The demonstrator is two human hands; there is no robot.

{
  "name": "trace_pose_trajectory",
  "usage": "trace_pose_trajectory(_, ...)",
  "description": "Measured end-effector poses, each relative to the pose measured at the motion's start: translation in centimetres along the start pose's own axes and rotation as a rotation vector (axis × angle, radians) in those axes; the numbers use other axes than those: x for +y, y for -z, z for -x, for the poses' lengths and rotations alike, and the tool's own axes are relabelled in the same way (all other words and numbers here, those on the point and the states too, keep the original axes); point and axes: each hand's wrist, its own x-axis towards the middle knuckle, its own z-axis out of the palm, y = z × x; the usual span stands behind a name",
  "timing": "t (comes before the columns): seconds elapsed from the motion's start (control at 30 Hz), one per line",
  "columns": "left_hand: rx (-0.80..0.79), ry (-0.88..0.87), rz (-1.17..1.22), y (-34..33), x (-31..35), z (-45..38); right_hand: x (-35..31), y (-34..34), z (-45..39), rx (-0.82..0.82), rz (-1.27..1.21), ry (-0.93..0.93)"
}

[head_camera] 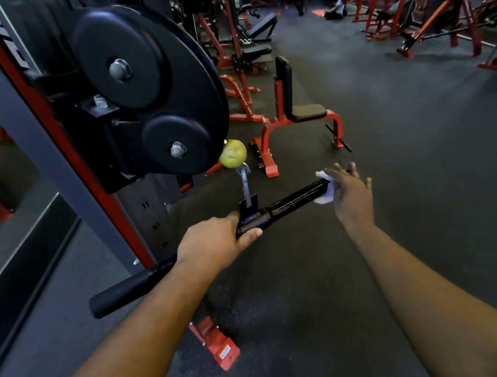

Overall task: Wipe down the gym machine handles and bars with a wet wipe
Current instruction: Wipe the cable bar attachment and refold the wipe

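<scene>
A black straight cable bar (291, 203) hangs from a metal link (245, 185) under a yellow-green ball stopper (233, 153) on the cable machine. My left hand (213, 244) grips the bar near its middle bracket, thumb along the front. My right hand (350, 191) is at the bar's right end with its fingers spread and a white wet wipe (327, 190) pressed between palm and bar end. The bar's left grip (129, 290) sticks out below my left forearm.
The cable machine's red-grey upright (64, 164) and black pulley discs (150, 85) stand close at left, its red foot (217, 342) on the floor below. A red seat bench (298, 115) stands ahead. More red machines and two people are at the far back.
</scene>
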Motion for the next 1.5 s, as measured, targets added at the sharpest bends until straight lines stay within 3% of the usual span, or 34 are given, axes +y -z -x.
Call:
trace_pose_trajectory(0.23, 0.007, 0.004, -0.015, 0.0, -0.4, -0.1, -8.6, -5.3, 9.3, 0.215, -0.662, -0.132)
trace_pose_trajectory(0.37, 0.004, 0.016, 0.037, -0.4, -0.1, -0.2, -9.9, -6.0, 8.4, 0.372, -0.914, -0.409)
trace_pose_trajectory(0.47, 0.012, 0.028, 0.057, -0.9, 0.3, 0.1, -7.6, -4.8, 3.7, 0.495, -1.102, -0.717)
trace_pose_trajectory(0.6, -0.015, 0.041, 0.076, -1.0, 0.8, 0.4, -5.1, -1.8, -1.1, 0.51, -1.359, -0.978)
trace_pose_trajectory(0.7, -0.013, 0.053, 0.096, -0.9, 0.8, 0.6, -7.3, -1.0, -0.4, 0.406, -1.577, -1.019)
trace_pose_trajectory(0.8, 0.013, 0.061, 0.105, -0.9, 0.7, 0.5, -11.0, -3.3, 3.5, 0.13, -1.639, -1.02)
trace_pose_trajectory(0.87, 0.032, 0.065, 0.088, -0.8, 0.6, 0.4, -12.0, -4.7, 5.0, 0.055, -1.683, -1.08)
trace_pose_trajectory(1.07, 0.004, 0.072, 0.087, -0.7, 0.4, 0.4, -8.5, -1.3, -0.6, 0.203, -1.527, -1.07)
trace_pose_trajectory(1.2, -0.012, 0.068, 0.095, -0.9, 0.6, 0.7, -6.9, -0.2, -2.5, 0.31, -1.59, -1.029)
trace_pose_trajectory(1.5, -0.002, 0.054, 0.084, -0.7, 0.3, 0.3, -12.2, -3.5, 5.4, 0.043, -1.582, -1.049)
